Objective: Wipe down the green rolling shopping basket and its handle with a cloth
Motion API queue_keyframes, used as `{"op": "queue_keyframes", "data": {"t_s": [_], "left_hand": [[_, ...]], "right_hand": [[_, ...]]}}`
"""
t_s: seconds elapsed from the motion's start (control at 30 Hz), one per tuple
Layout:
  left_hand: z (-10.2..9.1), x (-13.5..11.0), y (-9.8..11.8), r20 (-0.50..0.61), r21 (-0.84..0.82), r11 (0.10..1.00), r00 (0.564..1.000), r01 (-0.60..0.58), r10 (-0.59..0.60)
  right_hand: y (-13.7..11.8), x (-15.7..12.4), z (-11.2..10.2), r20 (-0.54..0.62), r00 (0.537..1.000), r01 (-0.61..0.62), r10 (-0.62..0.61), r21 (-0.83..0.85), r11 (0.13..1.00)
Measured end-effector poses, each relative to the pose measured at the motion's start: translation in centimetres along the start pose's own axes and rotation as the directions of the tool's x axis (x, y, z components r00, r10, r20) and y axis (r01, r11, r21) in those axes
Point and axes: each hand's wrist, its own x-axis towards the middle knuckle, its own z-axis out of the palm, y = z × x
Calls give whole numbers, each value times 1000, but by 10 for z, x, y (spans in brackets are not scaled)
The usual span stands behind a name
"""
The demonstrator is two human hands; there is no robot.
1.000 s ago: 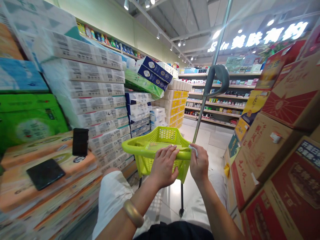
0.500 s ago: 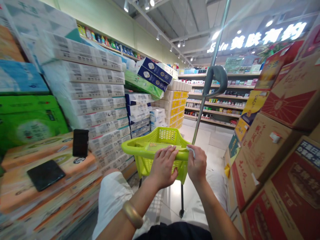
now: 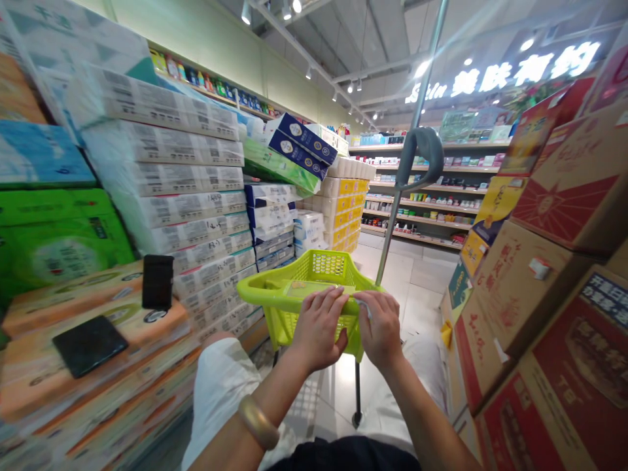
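Observation:
A lime-green shopping cart (image 3: 275, 302) stands in front of me, its handle bar running across in front of my knees. My left hand (image 3: 321, 327) wraps over the middle of that bar, fingers curled on top and thumb below. Just to its right, my right hand (image 3: 381, 324) is closed over a small white cloth or tissue (image 3: 364, 306), pressed against the bar. Most of this white piece is hidden under the fingers. A metal pole (image 3: 392, 229) with a grey loop grip (image 3: 420, 157) rises from behind the cart's right side.
Stacked paper packs (image 3: 196, 176) line the left. A black phone (image 3: 157, 281) and a dark flat item (image 3: 90, 345) rest on orange packs (image 3: 161, 340). Cardboard cartons (image 3: 534, 288) are piled on the right. Goods shelves (image 3: 432, 190) stand at the back beyond the tiled floor (image 3: 417, 268).
My right hand has slid left along the handle bar with the white cloth, closer to my left hand. The left hand keeps its hold, and the cart is nearly unmoved.

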Motion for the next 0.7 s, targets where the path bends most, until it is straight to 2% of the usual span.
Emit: {"op": "queue_keyframes", "data": {"t_s": [0.1, 0.23, 0.33, 0.7], "left_hand": [[-2, -1, 0, 10, 5, 1000, 1000, 3, -3], [-4, -1, 0, 7, -6, 1000, 1000, -4, 4], [-5, 0, -2, -8, -14, 1000, 1000, -9, 9], [-22, -11, -28, -61, -38, 999, 998, 0, -2]], "right_hand": [[3, 0, -5, 59, 997, 40, -42, 46, 998], [24, 8, -12, 92, 995, -51, 35, 175, 983], [27, 11, -13, 98, 990, -119, 99, 236, 964], [-15, 0, -4, 106, 992, -94, 74, 202, 975]]}}
